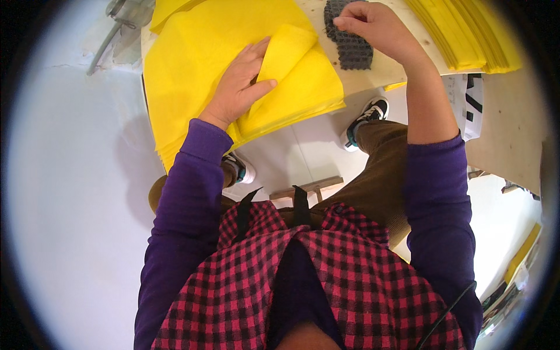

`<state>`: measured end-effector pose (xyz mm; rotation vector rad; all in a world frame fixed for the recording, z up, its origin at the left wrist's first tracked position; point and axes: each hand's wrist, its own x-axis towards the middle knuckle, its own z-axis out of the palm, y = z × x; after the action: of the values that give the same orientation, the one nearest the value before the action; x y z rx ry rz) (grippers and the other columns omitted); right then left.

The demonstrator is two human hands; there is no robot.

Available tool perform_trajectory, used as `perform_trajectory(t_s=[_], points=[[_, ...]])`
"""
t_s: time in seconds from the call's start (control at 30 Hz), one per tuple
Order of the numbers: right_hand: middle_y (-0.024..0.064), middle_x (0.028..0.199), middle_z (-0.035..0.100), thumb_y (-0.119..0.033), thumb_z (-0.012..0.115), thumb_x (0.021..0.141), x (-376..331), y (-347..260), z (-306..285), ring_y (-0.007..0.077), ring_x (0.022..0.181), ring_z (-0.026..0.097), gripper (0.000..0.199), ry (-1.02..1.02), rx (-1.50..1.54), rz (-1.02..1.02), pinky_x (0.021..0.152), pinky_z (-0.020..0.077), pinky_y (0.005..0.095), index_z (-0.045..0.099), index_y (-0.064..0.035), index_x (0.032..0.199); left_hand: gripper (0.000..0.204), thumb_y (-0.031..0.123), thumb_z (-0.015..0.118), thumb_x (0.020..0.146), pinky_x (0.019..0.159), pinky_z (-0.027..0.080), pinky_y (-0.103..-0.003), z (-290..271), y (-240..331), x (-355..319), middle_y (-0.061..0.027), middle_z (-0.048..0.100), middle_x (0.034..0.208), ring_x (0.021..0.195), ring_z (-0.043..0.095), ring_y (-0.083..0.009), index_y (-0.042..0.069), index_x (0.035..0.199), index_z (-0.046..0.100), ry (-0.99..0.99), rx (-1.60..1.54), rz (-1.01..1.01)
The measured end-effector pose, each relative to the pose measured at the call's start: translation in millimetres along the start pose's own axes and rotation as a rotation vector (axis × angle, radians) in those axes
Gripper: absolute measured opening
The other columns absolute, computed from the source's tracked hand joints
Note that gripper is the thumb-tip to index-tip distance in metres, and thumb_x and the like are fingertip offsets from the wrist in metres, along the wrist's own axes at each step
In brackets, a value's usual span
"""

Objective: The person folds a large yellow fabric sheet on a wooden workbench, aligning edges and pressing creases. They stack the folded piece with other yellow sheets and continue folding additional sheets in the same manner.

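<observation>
Yellow sheets of soft, fabric-like material point(192, 64) lie stacked on the table in front of me. My left hand point(236, 87) rests flat on them with fingers stretched and thumb apart. Beside its index finger, one corner of the top sheet is turned back into a folded flap point(289, 52), which the thumb touches. My right hand point(373, 26) is over a dark grey, ridged mesh strip point(354, 53) at the table's edge. Its thumb and fingertips are pinched together; whatever is between them is hidden.
Another stack of folded yellow sheets point(466, 35) sits at the far right of the pale wooden table point(388, 73). A grey metal object with a tube-like leg point(108, 44) stands at the far left. Under the table's edge are my shoes and a wooden stool bar point(309, 188).
</observation>
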<state>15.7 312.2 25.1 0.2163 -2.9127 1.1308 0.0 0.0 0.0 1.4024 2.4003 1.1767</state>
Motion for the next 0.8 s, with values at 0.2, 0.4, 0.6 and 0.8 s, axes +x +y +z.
perform_trajectory(t_s=[0.2,0.4,0.6,0.8], points=[[0.0037,0.076,0.058,-0.009,0.072,0.078,-16.2,31.3,21.1,0.0199,0.077,0.057,0.015,0.198,-0.164,-0.122,0.073,0.0463,0.0313,0.062,-0.0036,0.088,0.048,0.027,0.057,0.083,0.113,0.021,-0.044,-3.4,-0.3,-1.0,-0.0170,0.042,0.143,0.133,0.036,-0.0361,0.002,0.124,0.055,-0.005,-0.008,-0.033],[0.0112,0.079,0.061,-0.021,0.067,0.084,-12.2,35.4,23.9,0.0284,0.075,0.059,0.020,0.104,-0.186,0.061,0.070,0.0468,0.0378,0.060,-0.0025,0.086,0.048,0.026,0.056,0.083,0.113,0.021,-0.044,-2.7,1.7,-0.4,-0.0166,0.042,0.143,0.132,0.036,-0.0361,0.002,0.125,0.055,-0.011,-0.038,-0.043],[0.0159,0.087,0.062,-0.035,0.058,0.090,-13.1,33.2,30.2,0.0363,0.083,0.059,0.032,0.193,-0.315,0.016,0.072,0.0466,0.0422,0.062,-0.0034,0.091,0.048,0.026,0.056,0.083,0.113,0.022,-0.043,-1.4,2.2,-1.0,-0.0172,0.042,0.143,0.132,0.036,-0.0361,0.002,0.125,0.055,0.004,-0.028,-0.044],[0.0070,0.078,0.063,-0.025,0.064,0.087,-21.1,17.0,28.5,0.0253,0.075,0.062,0.015,0.354,-0.163,-0.122,0.068,0.0493,0.0358,0.066,-0.0106,0.091,0.049,0.026,0.056,0.083,0.113,0.022,-0.044,-1.0,0.9,-0.7,-0.0176,0.042,0.142,0.131,0.036,-0.0361,0.001,0.125,0.055,0.003,-0.010,-0.031]])
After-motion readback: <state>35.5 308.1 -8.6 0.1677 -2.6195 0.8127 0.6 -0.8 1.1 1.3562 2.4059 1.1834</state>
